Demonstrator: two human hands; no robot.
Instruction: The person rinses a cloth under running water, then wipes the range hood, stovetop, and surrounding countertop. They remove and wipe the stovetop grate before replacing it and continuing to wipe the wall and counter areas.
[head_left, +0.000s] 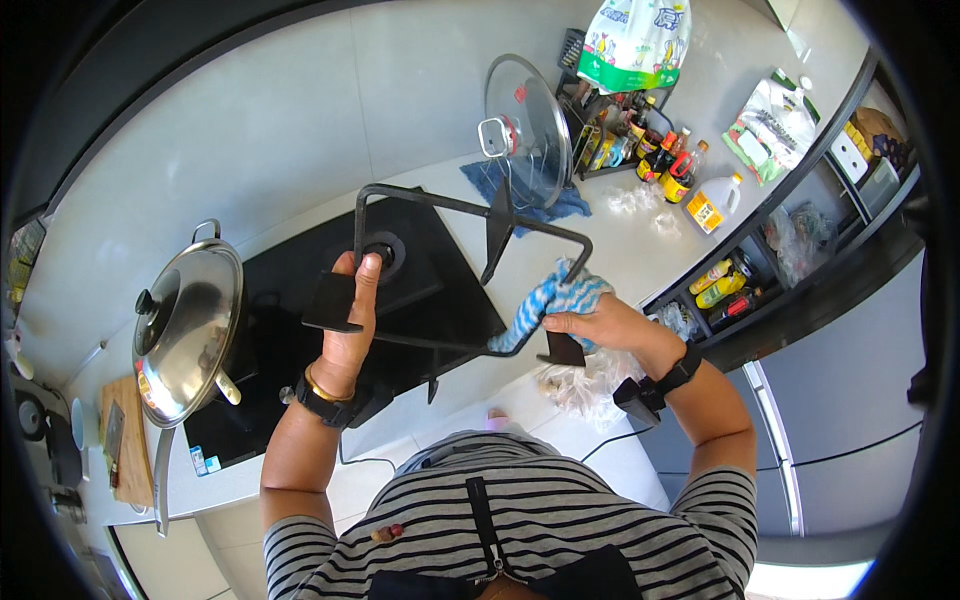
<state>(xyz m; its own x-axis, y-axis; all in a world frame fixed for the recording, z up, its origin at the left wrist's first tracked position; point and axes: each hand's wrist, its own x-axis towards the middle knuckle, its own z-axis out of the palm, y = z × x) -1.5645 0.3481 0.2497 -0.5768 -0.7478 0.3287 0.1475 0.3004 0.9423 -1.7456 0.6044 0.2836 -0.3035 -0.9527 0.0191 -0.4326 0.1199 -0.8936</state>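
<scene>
A black metal pan support (424, 196) from a gas hob is held up in both hands, above the black hob (450, 300). My left hand (358, 307) grips its left side, thumb up along the bar. On the right, my right hand (600, 324) has a blue-and-white striped cloth (577, 292) pressed around the frame's bar near a corner. Part of the cloth hangs along the lower right bar. The burner (384, 251) under the frame's left part shows without a support over it.
A lidded steel wok (191, 330) stands on the hob's left part. Beyond it lies a wooden cutting board (135, 442) with a cleaver. A glass lid (536, 135) stands upright on a blue cloth (480, 176). Sauce bottles (679, 176) and a plastic jug (712, 204) are at the right.
</scene>
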